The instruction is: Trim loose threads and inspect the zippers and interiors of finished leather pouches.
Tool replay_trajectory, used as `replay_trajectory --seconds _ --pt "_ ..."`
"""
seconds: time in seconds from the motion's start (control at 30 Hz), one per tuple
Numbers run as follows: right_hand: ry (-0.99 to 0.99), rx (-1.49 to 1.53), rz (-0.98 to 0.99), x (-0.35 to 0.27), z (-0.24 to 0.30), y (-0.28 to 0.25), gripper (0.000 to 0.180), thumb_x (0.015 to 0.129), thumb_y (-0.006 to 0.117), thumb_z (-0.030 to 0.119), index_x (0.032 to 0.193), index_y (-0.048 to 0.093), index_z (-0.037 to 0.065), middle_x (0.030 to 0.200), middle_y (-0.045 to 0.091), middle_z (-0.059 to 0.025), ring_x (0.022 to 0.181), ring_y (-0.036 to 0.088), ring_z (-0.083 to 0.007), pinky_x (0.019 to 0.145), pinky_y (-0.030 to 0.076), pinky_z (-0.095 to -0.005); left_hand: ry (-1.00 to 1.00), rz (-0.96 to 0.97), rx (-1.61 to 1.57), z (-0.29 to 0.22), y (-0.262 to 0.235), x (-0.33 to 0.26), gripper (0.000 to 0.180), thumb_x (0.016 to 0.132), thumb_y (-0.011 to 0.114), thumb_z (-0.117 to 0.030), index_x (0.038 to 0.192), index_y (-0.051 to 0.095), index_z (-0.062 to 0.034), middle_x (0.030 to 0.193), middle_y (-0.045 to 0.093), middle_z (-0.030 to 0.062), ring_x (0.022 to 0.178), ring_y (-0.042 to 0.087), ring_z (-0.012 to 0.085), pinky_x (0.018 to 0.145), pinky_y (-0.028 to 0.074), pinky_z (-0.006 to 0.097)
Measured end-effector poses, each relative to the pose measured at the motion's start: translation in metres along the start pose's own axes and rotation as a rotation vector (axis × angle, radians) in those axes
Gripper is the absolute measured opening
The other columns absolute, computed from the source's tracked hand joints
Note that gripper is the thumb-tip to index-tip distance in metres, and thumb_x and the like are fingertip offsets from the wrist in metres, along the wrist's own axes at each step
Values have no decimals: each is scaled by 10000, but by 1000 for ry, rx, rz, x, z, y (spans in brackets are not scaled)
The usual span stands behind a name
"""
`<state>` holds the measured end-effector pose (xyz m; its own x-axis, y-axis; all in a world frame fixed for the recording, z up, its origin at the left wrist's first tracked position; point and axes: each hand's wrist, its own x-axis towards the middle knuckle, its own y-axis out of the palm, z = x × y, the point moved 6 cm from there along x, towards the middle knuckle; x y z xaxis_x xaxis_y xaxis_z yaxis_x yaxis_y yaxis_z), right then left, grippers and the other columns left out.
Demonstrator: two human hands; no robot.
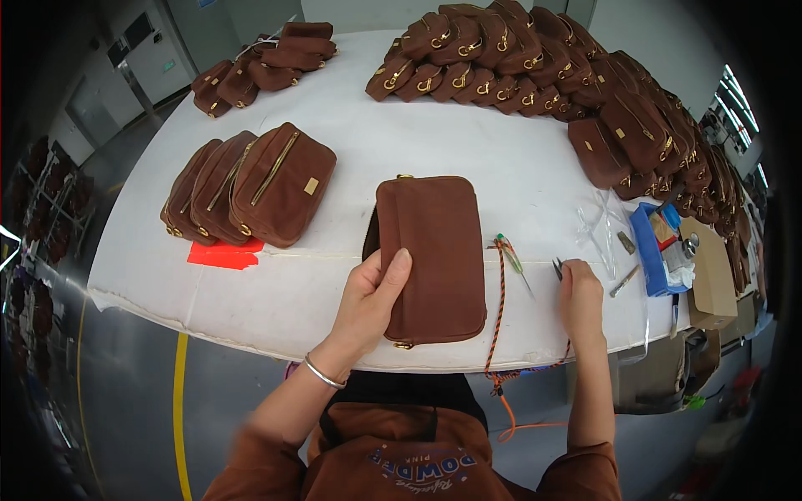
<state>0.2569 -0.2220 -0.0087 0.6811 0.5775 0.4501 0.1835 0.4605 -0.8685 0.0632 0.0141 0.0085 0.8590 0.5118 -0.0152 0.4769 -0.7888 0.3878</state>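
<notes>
My left hand (368, 301) is closed on a brown zip bag (439, 259). The thumb lies across its front face and the fingers go behind its left edge, out of sight. The bag stands upright toward me, with small gold metal fittings at its top and bottom left corners. To the right, close to the table top, my right hand (582, 296) is closed around thread snips (558, 268); only their two dark pointed tips show past the fingers. Between the hands lies an awl (514, 260) with a green handle, beside a red-and-black cord (501, 309).
Three brown bags (280, 184) lean together at left, by red tape (225, 255) on the white table (334, 275). More bags (259, 71) stand at far left, with a large heap (501, 58) at back right. A blue bin (647, 250) and a cardboard box (710, 275) are at right.
</notes>
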Motion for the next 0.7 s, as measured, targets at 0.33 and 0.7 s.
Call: replay_trajectory --seconds 0.33,0.7 --pt "126 1103 365 0 142 -32 162 936 612 53 1093 609 12 788 630 -52 651 574 -93 585 479 -251 209 -38 369 -7 1 -10 383 1053 454 -320 927 599 12 762 577 -17 723 484 42 645 446 230" --pt "-90 887 281 -2 174 -36 232 876 683 40 1078 574 4 909 674 -152 780 681 -265 633 522 -340 290 -75 435 -9 -2 -15 290 1021 540 -240 895 588 17 695 544 -7 673 442 42 578 426 238"
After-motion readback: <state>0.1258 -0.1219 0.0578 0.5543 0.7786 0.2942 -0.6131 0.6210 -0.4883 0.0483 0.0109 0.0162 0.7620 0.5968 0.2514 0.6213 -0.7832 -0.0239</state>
